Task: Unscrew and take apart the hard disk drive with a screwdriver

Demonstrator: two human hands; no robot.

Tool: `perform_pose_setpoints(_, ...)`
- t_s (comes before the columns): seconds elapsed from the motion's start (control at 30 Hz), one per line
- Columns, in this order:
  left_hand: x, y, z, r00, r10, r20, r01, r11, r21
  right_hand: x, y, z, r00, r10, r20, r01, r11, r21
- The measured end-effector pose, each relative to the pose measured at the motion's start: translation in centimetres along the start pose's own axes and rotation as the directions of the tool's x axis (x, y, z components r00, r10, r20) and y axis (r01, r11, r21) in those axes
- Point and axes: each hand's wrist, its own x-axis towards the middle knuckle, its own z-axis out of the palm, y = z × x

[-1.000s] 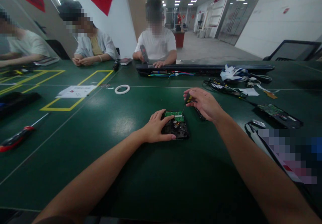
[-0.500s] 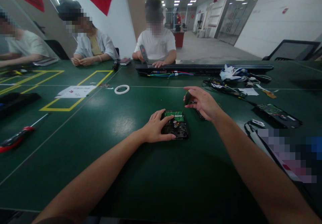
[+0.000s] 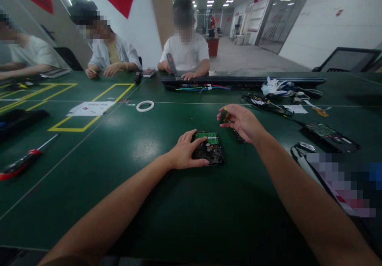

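Note:
A hard drive [image 3: 214, 156] lies flat on the green table, its green circuit board facing up. My left hand [image 3: 187, 151] grips it from the left, with the thumb along the near side and fingers over the board and far corner. Between the fingers of my right hand [image 3: 244, 123] is a small screwdriver [image 3: 223, 116] with a black and yellow handle. Its thin shaft points down at the board's far right corner; whether the tip sits in a screw is too small to tell. Beneath my right hand, a dark device [image 3: 238, 135] is partly hidden.
Another hard drive [image 3: 330, 136] lies to the right, near bundled cables [image 3: 262, 102] and white gloves [image 3: 274, 86]. A long black housing [image 3: 244, 82] spans the far side, where a person [image 3: 186, 53] sits. A white tape ring [image 3: 145, 106] and a red-black screwdriver [image 3: 22, 164] lie left.
My right hand has turned slightly around the screwdriver, showing more of its yellow handle. My left hand and the hard drive stay put. A co-worker's hands at the far left have moved apart.

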Motion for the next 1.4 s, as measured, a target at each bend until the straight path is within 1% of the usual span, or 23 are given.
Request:
perform_pose_setpoints(0.1, -0.06, 0.09, -0.12, 1.0, -0.004, 0.002, 0.004, 1.0, -0.002, -0.15, -0.13, 0.07, 1.0, -0.007, -0.007, 0.007, 0.998, -0.055)
perform_pose_setpoints(0.23, -0.05, 0.07, -0.2, 1.0, -0.015, 0.014, 0.015, 1.0, -0.006, -0.37, -0.3, 0.3, 0.998, -0.06, 0.018, 0.061, 0.995, -0.078)
perform_pose_setpoints(0.33, -0.02, -0.01, -0.15, 1.0, -0.013, 0.015, 0.014, 1.0, -0.014, -0.42, -0.4, 0.41, 0.997, -0.073, 0.026, 0.075, 0.996, -0.046)
perform_pose_setpoints(0.47, -0.03, -0.1, -0.07, 1.0, -0.01, 0.011, 0.011, 1.0, -0.02, -0.26, -0.33, 0.4, 0.999, -0.038, -0.003, 0.038, 0.999, 0.035)
perform_pose_setpoints(0.53, -0.05, -0.13, -0.07, 1.0, -0.01, 0.012, 0.01, 1.0, -0.025, -0.19, -0.29, 0.37, 1.0, -0.027, -0.005, 0.028, 0.999, 0.046)
perform_pose_setpoints(0.63, -0.08, -0.09, -0.12, 1.0, -0.007, 0.005, 0.008, 0.999, -0.036, -0.24, -0.34, 0.35, 0.999, -0.032, -0.007, 0.032, 0.999, -0.006)
perform_pose_setpoints(0.83, -0.04, -0.04, -0.12, 1.0, -0.01, 0.003, 0.01, 0.999, -0.031, -0.44, -0.44, 0.35, 0.994, -0.098, -0.047, 0.092, 0.99, -0.109)
perform_pose_setpoints(0.93, 0.0, -0.14, -0.05, 1.0, -0.009, 0.012, 0.009, 1.0, -0.022, -0.34, -0.25, 0.42, 0.996, -0.09, -0.021, 0.089, 0.994, -0.062)
perform_pose_setpoints(1.03, 0.02, -0.18, -0.04, 1.0, -0.008, 0.019, 0.008, 1.0, -0.019, -0.11, 0.05, 0.47, 0.998, -0.056, -0.005, 0.056, 0.998, 0.025)
perform_pose_setpoints(1.13, 0.01, -0.16, -0.06, 1.0, -0.012, 0.021, 0.013, 1.0, -0.02, 0.03, 0.18, 0.42, 0.999, -0.033, -0.001, 0.033, 0.997, 0.069)
perform_pose_setpoints(1.2, 0.0, -0.14, -0.07, 1.0, -0.011, 0.021, 0.011, 1.0, -0.019, -0.01, 0.13, 0.35, 1.0, -0.026, 0.002, 0.026, 0.998, 0.055)
perform_pose_setpoints(1.4, -0.06, -0.11, -0.12, 1.0, -0.013, 0.015, 0.013, 0.999, -0.03, -0.28, -0.02, 0.04, 0.999, -0.044, 0.002, 0.044, 0.997, -0.069)
